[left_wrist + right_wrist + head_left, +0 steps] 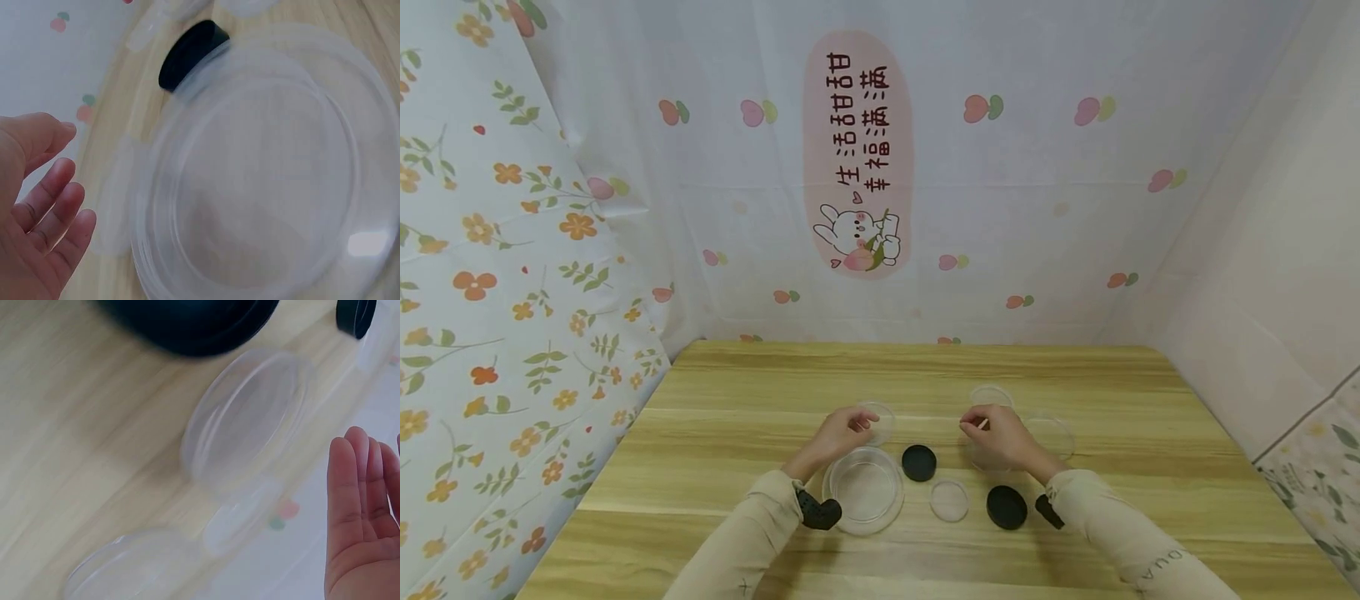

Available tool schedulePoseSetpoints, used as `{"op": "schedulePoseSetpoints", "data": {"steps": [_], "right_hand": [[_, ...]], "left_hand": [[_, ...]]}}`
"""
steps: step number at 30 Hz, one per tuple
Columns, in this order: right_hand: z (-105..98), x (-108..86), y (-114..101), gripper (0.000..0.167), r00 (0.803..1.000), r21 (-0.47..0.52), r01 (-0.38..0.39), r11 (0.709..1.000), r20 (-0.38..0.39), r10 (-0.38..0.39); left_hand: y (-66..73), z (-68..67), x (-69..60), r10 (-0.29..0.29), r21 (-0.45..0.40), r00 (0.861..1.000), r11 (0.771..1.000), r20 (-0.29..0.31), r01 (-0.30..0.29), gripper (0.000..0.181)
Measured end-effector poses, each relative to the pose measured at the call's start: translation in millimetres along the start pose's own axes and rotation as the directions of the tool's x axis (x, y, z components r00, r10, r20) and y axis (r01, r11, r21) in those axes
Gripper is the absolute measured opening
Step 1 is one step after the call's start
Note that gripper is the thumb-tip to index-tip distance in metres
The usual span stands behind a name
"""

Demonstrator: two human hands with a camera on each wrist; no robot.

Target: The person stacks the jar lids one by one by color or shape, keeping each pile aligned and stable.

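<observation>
My left hand (841, 432) hovers over the table's left half, beyond a wide clear round dish (865, 528) with a smaller clear ring inside its outline. Its fingers are loosely bent and hold nothing; a thin clear disc (883, 423) lies near the fingertips. My right hand (1002, 433) is above several clear round pieces, partly hiding one clear dish (992, 461). In the right wrist view, the right hand's fingers (365, 487) look straight and empty. Between the hands lie a black round cap (919, 462) and a small clear dish (949, 501).
A second black cap (1007, 507) lies near my right wrist. Further clear discs rest behind the right hand (992, 395) and to its right, one a larger clear disc (1051, 436). The wooden table (760, 375) ends at a patterned cloth (1045, 208).
</observation>
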State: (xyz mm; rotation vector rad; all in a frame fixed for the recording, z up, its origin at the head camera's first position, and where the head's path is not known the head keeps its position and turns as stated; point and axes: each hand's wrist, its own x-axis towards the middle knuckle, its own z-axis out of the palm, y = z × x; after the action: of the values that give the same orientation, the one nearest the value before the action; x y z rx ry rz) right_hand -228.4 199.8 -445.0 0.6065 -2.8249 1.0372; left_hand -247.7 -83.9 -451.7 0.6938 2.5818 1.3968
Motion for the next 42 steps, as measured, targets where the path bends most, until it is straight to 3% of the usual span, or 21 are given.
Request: {"op": "schedulePoseSetpoints", "data": {"steps": [7,14,21,29,36,42], "right_hand": [[-23.1,-14.7,19.4,0.014,0.996,0.005,-0.070,0.998,-0.051,0.070],[-43.3,-30.4,36.6,0.018,0.985,0.017,-0.132,0.991,-0.109,0.133],[-60.5,-42.9,50.1,0.022,0.973,0.033,-0.176,0.984,-0.147,0.179],[-71.5,-55.5,62.7,0.025,0.957,0.053,-0.220,0.974,-0.180,0.226],[-71.9,-62.8,77.7,0.025,0.949,0.040,-0.236,0.971,-0.206,0.240],[-72.4,-66.1,91.2,0.027,0.933,0.019,-0.306,0.952,-0.193,0.304]], "left_hand": [[17.9,17.6,16.3,0.079,-0.007,0.996,0.997,0.052,-0.078,0.024],[37.1,39.4,34.9,0.076,-0.026,0.993,0.997,0.095,-0.074,0.024],[56.3,63.4,52.4,0.122,-0.010,0.985,0.993,0.125,-0.122,0.020],[68.6,95.5,69.1,0.087,-0.109,0.991,0.991,0.103,-0.076,0.023],[74.7,116.2,79.8,0.083,-0.114,0.991,0.991,0.107,-0.071,0.022],[83.6,132.6,83.2,0.047,-0.149,0.995,0.988,0.089,-0.033,0.022]]}}
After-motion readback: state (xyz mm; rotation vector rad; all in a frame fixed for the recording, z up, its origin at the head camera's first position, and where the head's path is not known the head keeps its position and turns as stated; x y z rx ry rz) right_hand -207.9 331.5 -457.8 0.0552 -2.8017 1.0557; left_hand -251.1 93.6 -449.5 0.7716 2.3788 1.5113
